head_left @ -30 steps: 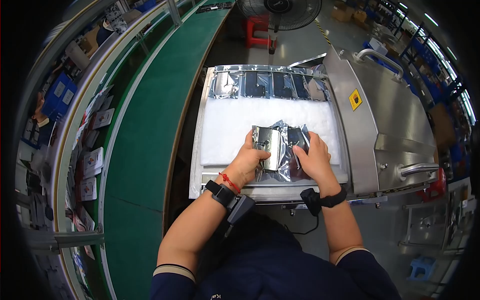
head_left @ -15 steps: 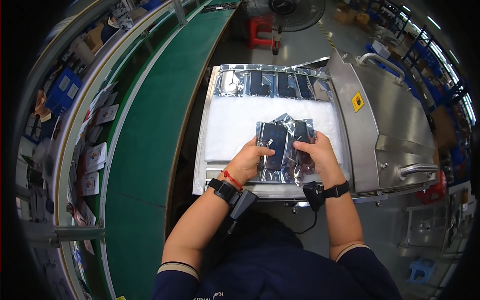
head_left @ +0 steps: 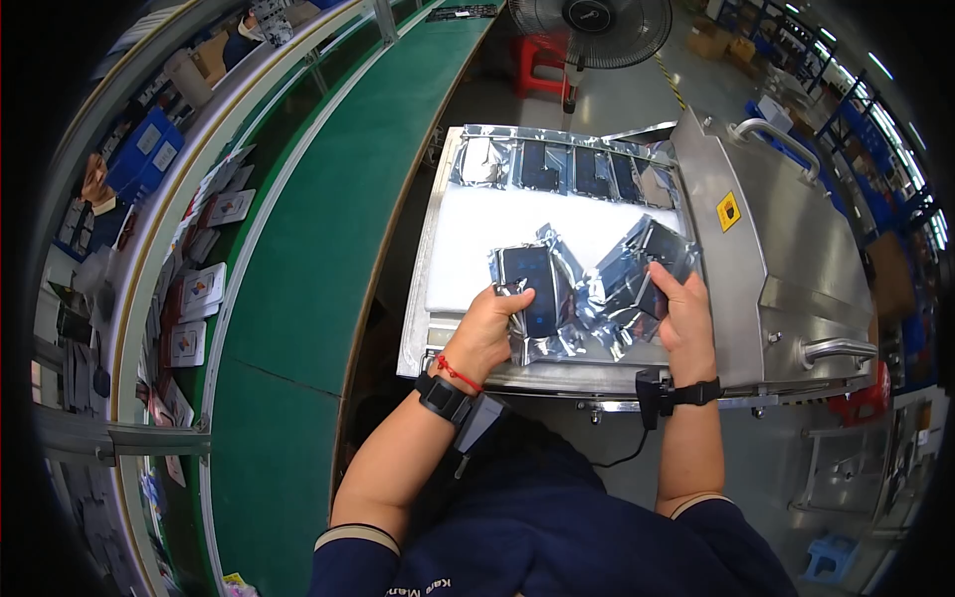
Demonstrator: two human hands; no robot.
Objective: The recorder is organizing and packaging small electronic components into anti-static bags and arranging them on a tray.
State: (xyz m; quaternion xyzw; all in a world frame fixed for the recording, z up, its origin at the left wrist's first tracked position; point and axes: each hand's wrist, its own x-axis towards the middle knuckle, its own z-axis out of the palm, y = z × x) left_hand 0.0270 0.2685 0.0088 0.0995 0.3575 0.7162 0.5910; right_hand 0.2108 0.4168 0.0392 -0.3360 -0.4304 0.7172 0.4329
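Observation:
My left hand point(head_left: 485, 330) is closed on the left edge of a shiny antistatic bag point(head_left: 538, 261) with a dark flat rectangular item inside, its thumb lying across the front. Another antistatic bag point(head_left: 629, 267) with a dark item is gripped by my right hand point(head_left: 685, 310), tilted with its top to the right. More silvery film shows behind each bag, but I cannot tell how many bags each hand holds. Both are over the near part of a white padded surface point(head_left: 463, 234). A row of several similar bags point(head_left: 542, 165) lies along its far edge, under a thin bar.
A steel machine lid point(head_left: 786, 249) with handles stands right of the padded surface. To the left runs a green conveyor belt point(head_left: 288, 298), with a shelf of cards and packets point(head_left: 202, 291) beyond it. A fan point(head_left: 589, 18) and a red stool point(head_left: 540, 70) are at the back.
The two bags, close together and overlapping before, have spread apart. My right hand has moved right and tilted its bag; my left hand keeps its hold. The whole view has shifted slightly.

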